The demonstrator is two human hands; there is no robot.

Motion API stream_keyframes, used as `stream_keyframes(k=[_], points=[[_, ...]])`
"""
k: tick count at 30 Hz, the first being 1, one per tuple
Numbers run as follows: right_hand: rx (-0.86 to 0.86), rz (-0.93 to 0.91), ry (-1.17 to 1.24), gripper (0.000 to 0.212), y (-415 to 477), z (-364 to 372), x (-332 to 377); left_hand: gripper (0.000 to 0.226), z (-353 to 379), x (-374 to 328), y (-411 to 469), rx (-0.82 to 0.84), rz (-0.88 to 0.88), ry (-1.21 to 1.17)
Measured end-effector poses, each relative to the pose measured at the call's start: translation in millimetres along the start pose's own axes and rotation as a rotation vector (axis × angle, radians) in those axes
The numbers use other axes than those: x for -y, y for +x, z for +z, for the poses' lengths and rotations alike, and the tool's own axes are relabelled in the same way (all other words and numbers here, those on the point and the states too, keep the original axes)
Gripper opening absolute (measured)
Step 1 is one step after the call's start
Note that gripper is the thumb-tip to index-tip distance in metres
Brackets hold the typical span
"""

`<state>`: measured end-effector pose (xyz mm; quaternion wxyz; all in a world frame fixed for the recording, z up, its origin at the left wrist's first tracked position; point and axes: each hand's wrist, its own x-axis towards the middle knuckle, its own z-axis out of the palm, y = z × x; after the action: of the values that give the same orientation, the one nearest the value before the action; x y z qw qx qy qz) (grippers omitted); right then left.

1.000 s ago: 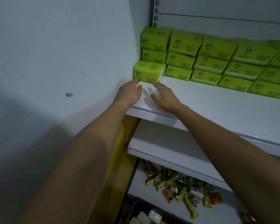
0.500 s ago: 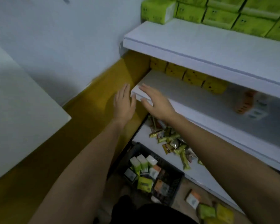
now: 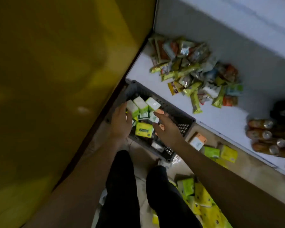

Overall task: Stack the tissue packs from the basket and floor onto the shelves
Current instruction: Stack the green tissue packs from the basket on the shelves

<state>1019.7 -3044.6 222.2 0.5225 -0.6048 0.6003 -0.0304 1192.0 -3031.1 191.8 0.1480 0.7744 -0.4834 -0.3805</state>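
Grey basket (image 3: pixel 176 111) of tissue packs (image 3: pixel 139 104) on the floor (image 3: pixel 247 168) by the shelf (image 3: pixel 220 116).
Left hand (image 3: pixel 121 122) and right hand (image 3: pixel 167 129) hang over it, fingers spread, gripping nothing; left fingertips (image 3: pixel 124 105) perhaps touch a pack.

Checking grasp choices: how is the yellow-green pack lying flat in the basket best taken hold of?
Probably pinch the yellow-green pack across its short width from above: it lies flat, broad face up, in the basket between the left hand and right hand, other packs crowding its far side.
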Motion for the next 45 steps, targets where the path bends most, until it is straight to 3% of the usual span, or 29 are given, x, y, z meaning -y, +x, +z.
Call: stream_keyframes(k=[7, 16, 25, 30, 32, 34, 38, 41, 45], points=[[0.059, 0.238, 0.161, 0.047, 141.6, 130.5, -132.6, 0.051, 126.5, 129.5, 126.8, 0.222, 0.032, 0.142], [0.035, 0.316, 0.34, 0.049, 266.6, 212.4, -192.7, 0.058, 196.4, 202.4, 225.5, 0.359, -0.026, 0.326], [-0.006, 0.453, 0.442, 0.046, 262.3, 196.1, -213.3, 0.053, 207.3, 204.9, 229.6, 0.123, -0.126, 0.006], [-0.092, 0.572, 0.565, 0.047, 266.1, 192.9, -225.9, 0.035, 220.8, 199.5, 222.5, -0.137, -0.227, -0.249], [-0.105, 0.663, 0.62, 0.048, 267.8, 193.3, -230.1, 0.035, 230.7, 203.3, 222.7, -0.071, -0.295, -0.18], [-0.097, 0.721, 0.667, 0.046, 268.2, 197.4, -238.9, 0.044, 242.2, 208.8, 224.5, 0.097, -0.324, -0.076], [-0.092, 0.867, 0.947, 0.014, 262.0, 208.2, -252.7, 0.049, 257.3, 218.7, 224.9, 0.479, -0.412, 0.046], [-0.027, 0.95, 1.101, 0.006, 254.9, 216.1, -256.6, 0.043, 259.1, 222.0, 219.9, 0.535, -0.435, 0.067], [0.006, 0.987, 1.019, 0.012, 241.6, 207.0, -242.5, 0.037, 246.0, 217.4, 207.7, 0.531, -0.463, -0.047]])
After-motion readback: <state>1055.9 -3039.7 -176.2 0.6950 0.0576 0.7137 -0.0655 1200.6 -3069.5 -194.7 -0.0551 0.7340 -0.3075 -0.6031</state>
